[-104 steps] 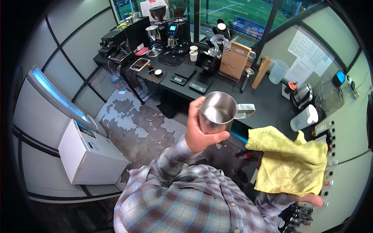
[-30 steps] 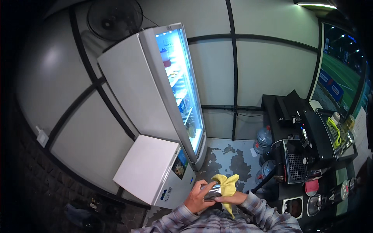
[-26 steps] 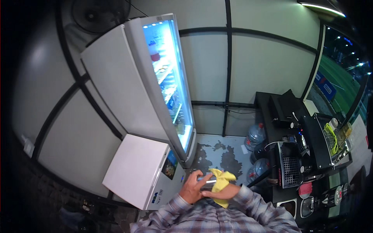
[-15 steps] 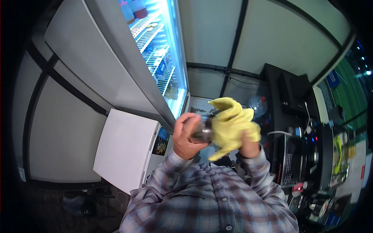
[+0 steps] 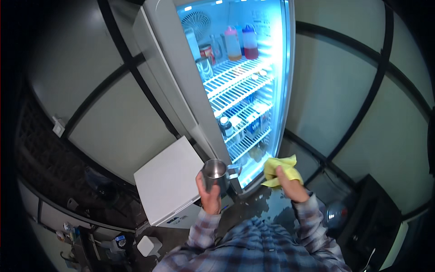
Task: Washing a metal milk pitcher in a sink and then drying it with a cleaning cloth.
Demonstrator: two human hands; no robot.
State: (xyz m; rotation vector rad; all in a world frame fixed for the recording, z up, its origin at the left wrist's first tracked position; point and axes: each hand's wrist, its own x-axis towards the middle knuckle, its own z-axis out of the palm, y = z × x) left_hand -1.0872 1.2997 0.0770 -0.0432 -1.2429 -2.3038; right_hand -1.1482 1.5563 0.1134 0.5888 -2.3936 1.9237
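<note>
Left hand (image 5: pixel 209 196) grips steel pitcher (image 5: pixel 215 173); right hand (image 5: pixel 290 183) yellow cloth (image 5: pixel 280 167)

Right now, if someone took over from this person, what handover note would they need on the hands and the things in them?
Left hand: gripping a steel pitcher, upright, handle toward the fridge.
Right hand: holding a bunched yellow cloth, apart from the pitcher.
Surroundings: lit glass-door fridge straight ahead with bottles and cans on wire shelves; small white chest unit below left.
Done: pitcher and cloth are both in hand.
Left: I cannot tell whether the pitcher is dry or empty; the fridge is untouched.
</note>
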